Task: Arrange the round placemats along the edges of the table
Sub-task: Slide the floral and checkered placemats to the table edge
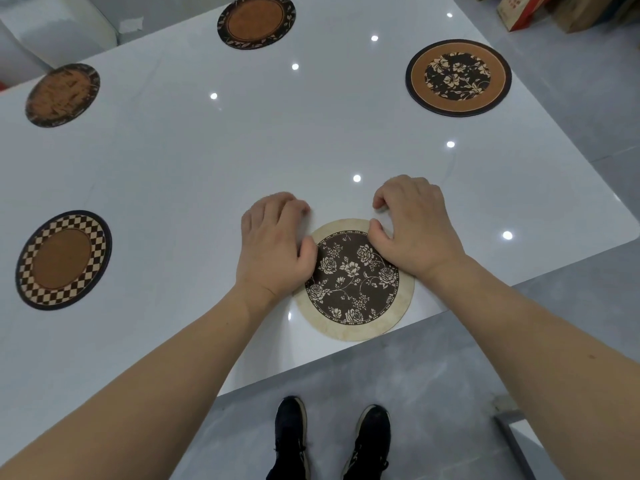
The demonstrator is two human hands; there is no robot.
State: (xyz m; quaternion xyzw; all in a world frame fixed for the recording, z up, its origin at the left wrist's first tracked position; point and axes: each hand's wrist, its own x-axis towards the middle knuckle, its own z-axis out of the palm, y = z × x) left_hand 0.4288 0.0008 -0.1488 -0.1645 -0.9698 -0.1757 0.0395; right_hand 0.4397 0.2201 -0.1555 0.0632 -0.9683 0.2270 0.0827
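A cream-rimmed round placemat with a dark rose pattern (353, 289) lies flat at the near edge of the glossy white table (207, 174). My left hand (273, 240) rests on its far-left rim, fingers curled, thumb on the mat. My right hand (412, 223) presses on its far-right rim, thumb and fingers bent. A checkered placemat (64, 259) sits at the left edge. A worn brown placemat (62, 95) is at the far left. A brown leaf-bordered placemat (256, 20) lies at the far edge. A brown placemat with a dark flower centre (459, 77) sits at the right edge.
Grey tiled floor (433, 393) lies below the table's near edge, with my two dark shoes (332, 441) on it. Cardboard boxes (540, 8) stand on the floor at the top right. A white chair (59, 32) is beyond the far-left corner.
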